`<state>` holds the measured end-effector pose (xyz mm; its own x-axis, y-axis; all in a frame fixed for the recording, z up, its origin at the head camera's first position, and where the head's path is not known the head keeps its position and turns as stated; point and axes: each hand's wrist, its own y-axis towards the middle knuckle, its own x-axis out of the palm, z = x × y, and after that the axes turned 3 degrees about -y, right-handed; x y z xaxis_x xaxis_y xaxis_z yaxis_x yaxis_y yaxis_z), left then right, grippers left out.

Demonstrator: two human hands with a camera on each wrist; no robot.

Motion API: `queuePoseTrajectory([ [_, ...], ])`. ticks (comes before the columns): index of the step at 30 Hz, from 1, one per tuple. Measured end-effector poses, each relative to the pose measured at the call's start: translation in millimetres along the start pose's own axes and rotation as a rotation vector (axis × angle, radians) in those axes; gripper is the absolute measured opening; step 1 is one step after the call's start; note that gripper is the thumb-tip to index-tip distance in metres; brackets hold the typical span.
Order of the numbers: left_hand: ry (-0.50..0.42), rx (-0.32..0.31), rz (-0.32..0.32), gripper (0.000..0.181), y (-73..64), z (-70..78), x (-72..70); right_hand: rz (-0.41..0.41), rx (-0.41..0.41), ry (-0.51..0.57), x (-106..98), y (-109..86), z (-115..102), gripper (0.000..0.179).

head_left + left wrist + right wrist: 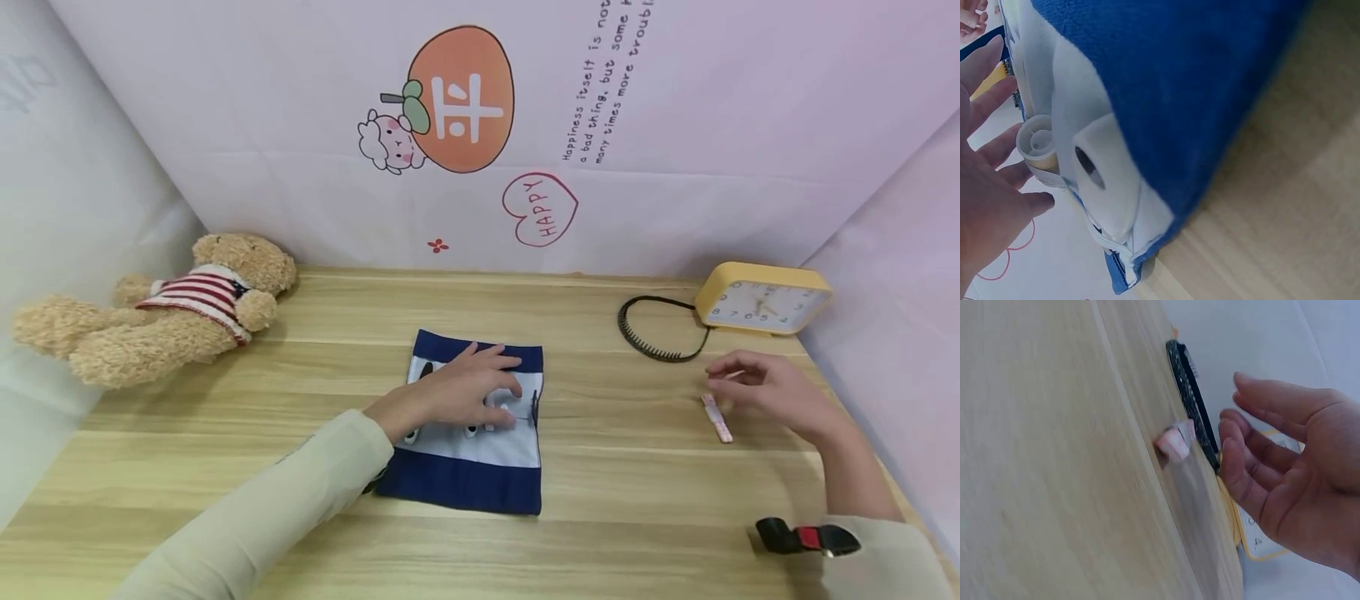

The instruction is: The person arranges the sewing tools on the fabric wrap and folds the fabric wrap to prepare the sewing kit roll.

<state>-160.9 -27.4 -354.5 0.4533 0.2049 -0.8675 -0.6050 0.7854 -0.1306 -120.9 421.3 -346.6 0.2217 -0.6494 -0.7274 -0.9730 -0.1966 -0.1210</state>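
A navy-and-white fabric organiser lies spread out on the table, with small items on its pale middle. My left hand is over it with fingers spread, gripping nothing. In the left wrist view, a white spool-like cylinder sits by an elastic band, close to those fingers. Beside it is a white piece with a dark oval. My right hand, loosely bent and holding nothing, hovers beside a small pink-and-white strip on the table. The right wrist view shows a gap between the fingers and this strip.
Behind the right hand stands a yellow clock, with a black toothed headband against its left side. A teddy bear in a striped shirt lies at the back left. Printed white cloth walls the table's back and sides.
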Motion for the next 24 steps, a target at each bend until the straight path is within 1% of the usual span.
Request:
queuePoseTrajectory([
  [4,0.005,-0.017,-0.01,0.036,0.7,-0.6,1.4,-0.018,0.047,-0.022,-2,-1.7,7,0.041],
  [11,0.001,-0.03,-0.02,0.035,1.1,-2.6,3.1,-0.092,0.106,0.008,2,2.5,12,0.049],
  [16,-0.002,-0.034,-0.022,0.035,1.7,-3.4,4.0,-0.111,0.119,0.001,3,5.2,8,0.053],
  [24,-0.009,-0.033,-0.015,0.034,2.2,-4.3,5.0,-0.168,0.145,0.063,7,10.7,-1,0.056],
])
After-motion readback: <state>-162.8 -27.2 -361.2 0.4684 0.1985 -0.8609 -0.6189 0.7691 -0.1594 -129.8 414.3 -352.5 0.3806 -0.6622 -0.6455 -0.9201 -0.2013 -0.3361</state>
